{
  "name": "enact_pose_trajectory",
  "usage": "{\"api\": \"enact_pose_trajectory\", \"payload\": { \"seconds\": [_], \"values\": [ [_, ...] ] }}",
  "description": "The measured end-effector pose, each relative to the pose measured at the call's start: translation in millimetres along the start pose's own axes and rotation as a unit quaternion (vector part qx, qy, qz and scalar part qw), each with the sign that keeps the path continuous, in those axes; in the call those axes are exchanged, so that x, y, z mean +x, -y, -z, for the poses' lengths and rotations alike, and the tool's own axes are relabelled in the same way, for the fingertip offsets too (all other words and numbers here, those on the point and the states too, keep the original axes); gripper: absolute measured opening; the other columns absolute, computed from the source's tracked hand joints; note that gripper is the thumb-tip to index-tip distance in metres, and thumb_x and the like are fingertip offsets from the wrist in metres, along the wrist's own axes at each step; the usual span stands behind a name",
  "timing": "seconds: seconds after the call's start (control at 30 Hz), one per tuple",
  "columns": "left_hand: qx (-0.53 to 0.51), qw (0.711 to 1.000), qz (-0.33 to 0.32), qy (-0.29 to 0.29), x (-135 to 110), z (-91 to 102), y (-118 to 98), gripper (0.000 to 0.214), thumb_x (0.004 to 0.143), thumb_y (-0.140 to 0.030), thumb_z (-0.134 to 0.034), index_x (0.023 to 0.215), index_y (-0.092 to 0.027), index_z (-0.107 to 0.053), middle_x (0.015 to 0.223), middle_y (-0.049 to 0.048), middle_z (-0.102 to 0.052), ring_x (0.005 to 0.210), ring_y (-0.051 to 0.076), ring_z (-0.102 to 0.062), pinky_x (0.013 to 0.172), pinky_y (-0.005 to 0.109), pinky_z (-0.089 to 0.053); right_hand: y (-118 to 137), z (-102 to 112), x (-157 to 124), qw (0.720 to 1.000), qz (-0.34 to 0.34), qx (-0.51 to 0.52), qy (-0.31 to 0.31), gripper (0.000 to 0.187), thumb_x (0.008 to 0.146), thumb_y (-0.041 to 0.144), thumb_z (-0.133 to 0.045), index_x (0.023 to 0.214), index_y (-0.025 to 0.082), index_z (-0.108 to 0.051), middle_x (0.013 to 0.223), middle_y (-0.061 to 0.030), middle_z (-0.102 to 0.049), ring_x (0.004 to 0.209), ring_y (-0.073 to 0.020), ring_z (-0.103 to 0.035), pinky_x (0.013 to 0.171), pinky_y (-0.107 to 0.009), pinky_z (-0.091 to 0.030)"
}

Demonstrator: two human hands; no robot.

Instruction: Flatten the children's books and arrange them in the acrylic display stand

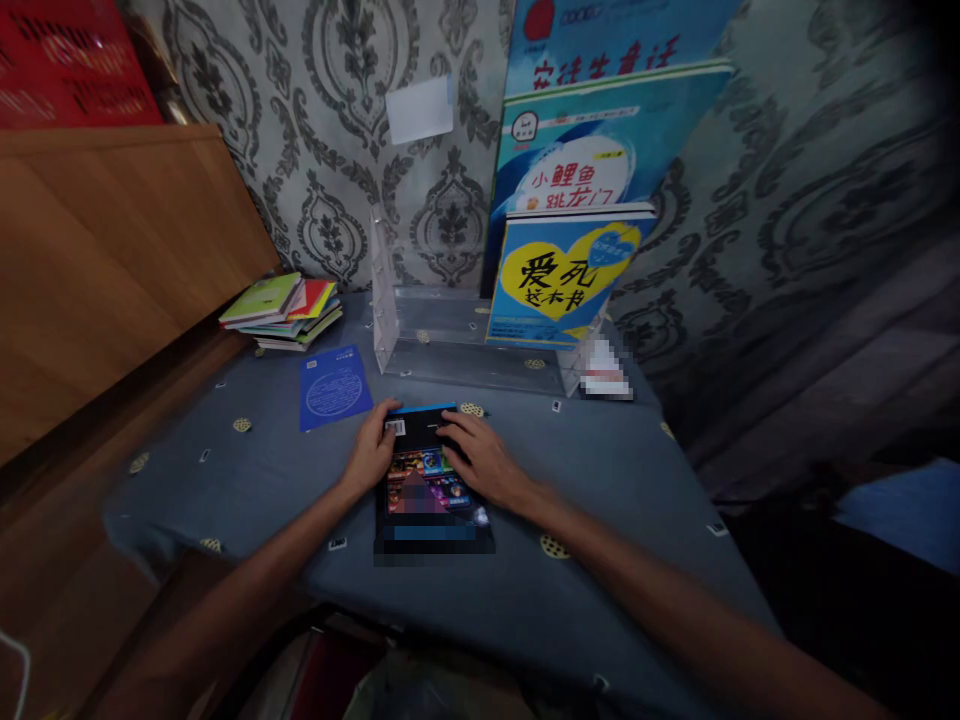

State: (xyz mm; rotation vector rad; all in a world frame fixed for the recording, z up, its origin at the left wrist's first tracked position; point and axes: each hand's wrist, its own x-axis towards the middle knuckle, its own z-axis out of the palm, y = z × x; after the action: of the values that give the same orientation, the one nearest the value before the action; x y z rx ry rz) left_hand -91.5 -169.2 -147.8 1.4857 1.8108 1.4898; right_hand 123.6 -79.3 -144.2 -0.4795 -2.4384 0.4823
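Note:
A dark book point(420, 437) lies in front of me on the cloth-covered table, a barcode and small colourful pictures on its upper face. Its near end is blurred out by blocks. At the left edge, my left hand point(369, 447) holds the book, thumb on the cover beside the barcode and fingers at the far left corner. My right hand point(484, 455) rests over the right side, its fingers spread and lying on the cover. Just left of the book is a flat blue booklet point(334, 388). Beyond it stands a clear plastic rack point(465, 365).
Picture books stand at the rack's right, the front one a blue and yellow book point(562, 285). A stack of thin books point(285, 310) sits at the back left by a wooden panel point(112, 260). A pixelated white item point(606, 370) is right of the rack. Patterned wallpaper point(330, 180) rises behind.

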Motion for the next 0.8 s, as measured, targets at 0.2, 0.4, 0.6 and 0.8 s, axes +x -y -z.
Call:
{"api": "enact_pose_trajectory", "payload": {
  "seconds": [0.2,0.4,0.6,0.8],
  "values": [
    [-0.107,0.994,0.003,0.014,10.0,-29.6,-12.1,0.042,0.079,-0.011,-0.053,0.117,-0.020,-0.068,0.133,0.0079,-0.066,0.137,0.025,-0.052,0.124,0.046,-0.028,-13.1,21.3,-20.7,0.999,-0.042,-0.025,-0.009,0.028,0.097,0.021,-0.051,0.120,0.021,-0.068,0.138,-0.0157,-0.063,0.127,-0.0305,-0.060,0.104,-0.056,-0.052],
    [-0.303,0.949,0.088,-0.025,26.6,-38.8,-26.9,0.037,0.071,-0.010,-0.062,0.106,-0.022,-0.067,0.127,0.0055,-0.068,0.136,0.024,-0.054,0.122,0.043,-0.033,-15.5,32.1,-30.3,0.997,-0.054,-0.053,-0.026,0.029,0.097,0.020,-0.050,0.120,0.021,-0.068,0.136,-0.0150,-0.064,0.124,-0.0311,-0.060,0.101,-0.056,-0.054],
    [-0.409,0.883,0.224,-0.049,32.4,-24.8,-30.6,0.037,0.074,-0.007,-0.071,0.107,-0.021,-0.063,0.121,0.0080,-0.069,0.120,0.020,-0.066,0.114,0.038,-0.044,-11.5,34.3,-30.0,0.995,-0.069,-0.071,-0.023,0.033,0.097,0.019,-0.048,0.122,0.018,-0.068,0.134,-0.0172,-0.064,0.124,-0.0321,-0.059,0.100,-0.056,-0.054],
    [-0.435,0.863,0.253,0.044,24.8,-26.1,-30.2,0.045,0.068,-0.011,-0.079,0.109,-0.019,-0.063,0.112,0.0072,-0.074,0.108,0.021,-0.071,0.105,0.037,-0.051,-20.4,26.6,-32.6,0.994,-0.073,-0.067,-0.054,0.034,0.096,0.020,-0.048,0.123,0.020,-0.068,0.133,-0.0164,-0.064,0.122,-0.0329,-0.060,0.100,-0.058,-0.054]
  ]
}}
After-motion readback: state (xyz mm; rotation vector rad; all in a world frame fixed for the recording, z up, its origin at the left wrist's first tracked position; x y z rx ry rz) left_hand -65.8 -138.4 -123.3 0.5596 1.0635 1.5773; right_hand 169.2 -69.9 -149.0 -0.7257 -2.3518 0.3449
